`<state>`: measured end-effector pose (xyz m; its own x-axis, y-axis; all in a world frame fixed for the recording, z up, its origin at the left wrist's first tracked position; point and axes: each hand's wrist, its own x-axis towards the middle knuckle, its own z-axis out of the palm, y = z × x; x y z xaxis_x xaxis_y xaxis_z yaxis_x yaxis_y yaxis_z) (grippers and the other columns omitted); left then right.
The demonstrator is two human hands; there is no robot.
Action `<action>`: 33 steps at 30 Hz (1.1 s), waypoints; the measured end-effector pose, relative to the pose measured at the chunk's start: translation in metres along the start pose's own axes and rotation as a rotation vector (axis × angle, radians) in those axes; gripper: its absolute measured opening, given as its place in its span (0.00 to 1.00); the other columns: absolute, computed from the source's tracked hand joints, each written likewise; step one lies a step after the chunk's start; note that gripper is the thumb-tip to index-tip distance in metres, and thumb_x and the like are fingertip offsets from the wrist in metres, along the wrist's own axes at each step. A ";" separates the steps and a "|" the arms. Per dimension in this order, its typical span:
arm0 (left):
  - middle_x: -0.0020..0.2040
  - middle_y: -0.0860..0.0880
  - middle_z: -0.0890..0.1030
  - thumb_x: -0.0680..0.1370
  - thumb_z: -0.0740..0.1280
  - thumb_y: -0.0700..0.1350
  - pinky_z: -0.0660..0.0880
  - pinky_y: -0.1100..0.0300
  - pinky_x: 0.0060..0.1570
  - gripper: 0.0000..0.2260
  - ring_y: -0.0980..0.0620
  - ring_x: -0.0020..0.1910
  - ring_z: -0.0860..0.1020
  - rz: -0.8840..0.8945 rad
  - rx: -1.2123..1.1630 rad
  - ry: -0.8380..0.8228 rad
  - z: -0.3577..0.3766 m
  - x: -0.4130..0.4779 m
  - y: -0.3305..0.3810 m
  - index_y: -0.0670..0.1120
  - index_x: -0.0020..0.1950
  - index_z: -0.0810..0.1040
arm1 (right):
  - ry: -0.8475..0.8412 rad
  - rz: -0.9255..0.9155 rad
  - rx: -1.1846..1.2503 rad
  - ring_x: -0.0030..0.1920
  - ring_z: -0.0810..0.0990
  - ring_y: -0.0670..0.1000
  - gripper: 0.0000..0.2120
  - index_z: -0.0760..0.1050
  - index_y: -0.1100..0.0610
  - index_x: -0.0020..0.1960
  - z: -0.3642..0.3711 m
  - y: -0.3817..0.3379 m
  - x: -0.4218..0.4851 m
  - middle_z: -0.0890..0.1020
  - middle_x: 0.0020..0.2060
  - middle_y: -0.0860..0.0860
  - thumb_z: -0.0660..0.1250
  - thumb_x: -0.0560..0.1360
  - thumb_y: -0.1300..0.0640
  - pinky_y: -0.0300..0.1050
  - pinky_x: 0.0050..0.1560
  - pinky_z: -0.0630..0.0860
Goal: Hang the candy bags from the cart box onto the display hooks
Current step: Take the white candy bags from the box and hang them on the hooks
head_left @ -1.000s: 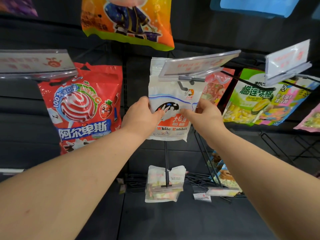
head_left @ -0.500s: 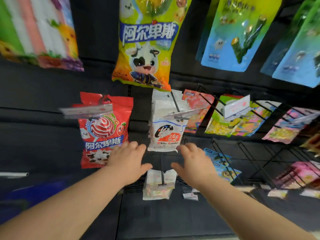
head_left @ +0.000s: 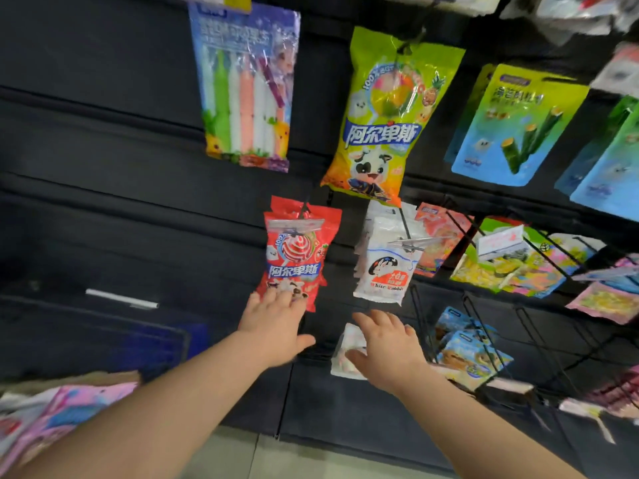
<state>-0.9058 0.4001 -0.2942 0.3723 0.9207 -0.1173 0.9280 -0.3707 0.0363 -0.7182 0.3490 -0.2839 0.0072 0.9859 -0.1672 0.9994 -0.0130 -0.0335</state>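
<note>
A white White Rabbit candy bag [head_left: 385, 267] hangs on a black display hook [head_left: 405, 223] at the middle of the dark wall. Both my hands are below it and hold nothing. My left hand [head_left: 275, 326] is spread flat with its fingertips over the bottom edge of a red lollipop bag [head_left: 298, 252]. My right hand [head_left: 387, 347] is open, palm down, in front of a small pale bag [head_left: 340, 357] on a lower hook. At the lower left, pink and blue candy bags [head_left: 65, 409] lie in the cart box [head_left: 69, 378].
More bags hang above: a blue one with pastel sticks [head_left: 245, 88], a yellow-green lollipop bag [head_left: 383, 122], blue-green bags [head_left: 518, 126] to the right. Black wire hooks [head_left: 539, 326] jut out at the right, some bare. A white price strip [head_left: 121, 299] sits on the left.
My hands have let go of the White Rabbit bag, which now hangs on its hook, and dropped below it. The view has pulled back and swung left, bringing the cart box into sight.
</note>
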 end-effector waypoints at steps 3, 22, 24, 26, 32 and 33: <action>0.75 0.46 0.63 0.77 0.58 0.64 0.55 0.43 0.72 0.33 0.43 0.74 0.58 -0.086 -0.017 -0.004 -0.002 -0.028 -0.011 0.49 0.76 0.57 | 0.006 -0.084 0.006 0.74 0.58 0.55 0.31 0.55 0.47 0.76 -0.001 -0.014 -0.005 0.62 0.73 0.50 0.61 0.76 0.43 0.57 0.72 0.59; 0.73 0.47 0.66 0.77 0.59 0.64 0.61 0.47 0.70 0.30 0.45 0.73 0.62 -0.551 -0.012 -0.100 0.028 -0.211 -0.090 0.51 0.74 0.61 | -0.116 -0.483 0.027 0.76 0.54 0.56 0.32 0.52 0.47 0.77 0.015 -0.133 -0.040 0.59 0.75 0.49 0.61 0.77 0.43 0.59 0.74 0.54; 0.73 0.46 0.66 0.77 0.58 0.65 0.61 0.47 0.70 0.30 0.44 0.73 0.63 -0.578 -0.024 -0.103 0.032 -0.223 -0.107 0.51 0.74 0.62 | -0.124 -0.501 0.026 0.76 0.54 0.56 0.32 0.52 0.47 0.77 0.020 -0.151 -0.043 0.59 0.75 0.49 0.60 0.77 0.43 0.59 0.74 0.54; 0.74 0.46 0.66 0.77 0.57 0.65 0.60 0.47 0.70 0.30 0.44 0.73 0.63 -0.600 -0.031 -0.112 0.038 -0.237 -0.127 0.50 0.75 0.62 | -0.141 -0.517 0.019 0.76 0.54 0.55 0.32 0.52 0.47 0.77 0.026 -0.173 -0.046 0.60 0.75 0.49 0.61 0.77 0.43 0.59 0.74 0.54; 0.74 0.47 0.65 0.76 0.59 0.65 0.59 0.46 0.70 0.32 0.44 0.73 0.61 -0.633 -0.123 -0.161 0.057 -0.287 -0.210 0.50 0.76 0.59 | -0.195 -0.534 -0.009 0.76 0.55 0.55 0.32 0.53 0.47 0.77 0.044 -0.275 -0.055 0.60 0.75 0.48 0.60 0.77 0.44 0.58 0.74 0.54; 0.73 0.47 0.66 0.76 0.59 0.65 0.59 0.47 0.70 0.32 0.45 0.73 0.61 -0.648 -0.134 -0.163 0.058 -0.297 -0.227 0.50 0.75 0.60 | -0.207 -0.541 -0.003 0.76 0.56 0.55 0.32 0.53 0.47 0.77 0.048 -0.296 -0.055 0.61 0.75 0.48 0.60 0.77 0.43 0.58 0.74 0.55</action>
<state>-1.2278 0.2035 -0.3255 -0.2552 0.9177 -0.3043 0.9604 0.2771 0.0303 -1.0157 0.2906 -0.3117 -0.5118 0.7987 -0.3165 0.8589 0.4849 -0.1651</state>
